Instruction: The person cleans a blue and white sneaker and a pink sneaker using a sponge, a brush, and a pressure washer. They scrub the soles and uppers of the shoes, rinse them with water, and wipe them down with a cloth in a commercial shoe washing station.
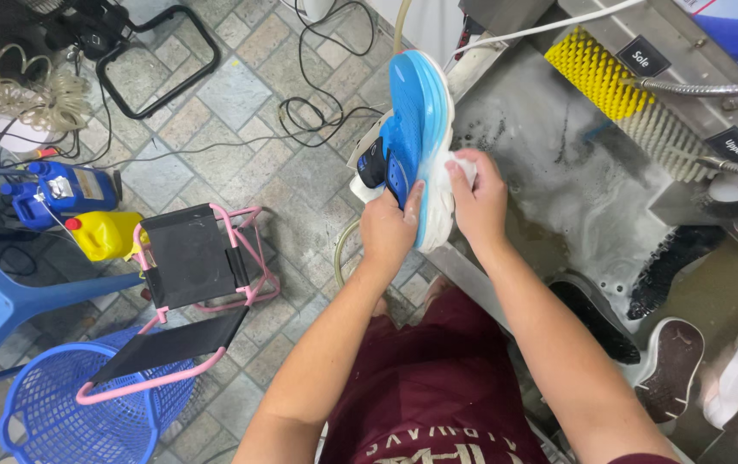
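Shoe (416, 129) sits upper centre of frame, held up on its side over the edge of the wash basin (558, 172), toe pointing to the top. Left hand (388, 230) is closed round the heel end, thumb up along the sole edge, so it carries the weight. Right hand (479, 199) is closed on a small white cloth (462, 165), pressed against the pale sole wall.

Handling, as I judge it: light, a foam-soled runner, easy w/ one hand. Upper is soft & will cave if squeezed; sole is thick, springy, stiffer. Probably wet & soapy given the suds in the basin, so slippery. Best hold is heel or midsole, fingers wrapped round, not the mesh.

Looks: bright blue upper, lighter blue to white chunky sole, dark patch near the collar. Inside of shoe not visible from here.

Around: yellow & white brush (622, 94) upper right, more shoes (674, 365) soaking lower right, pink-framed folding chair (192, 275) left of centre, blue basket (68, 412) lower left, cables (317, 103) on tiled floor.
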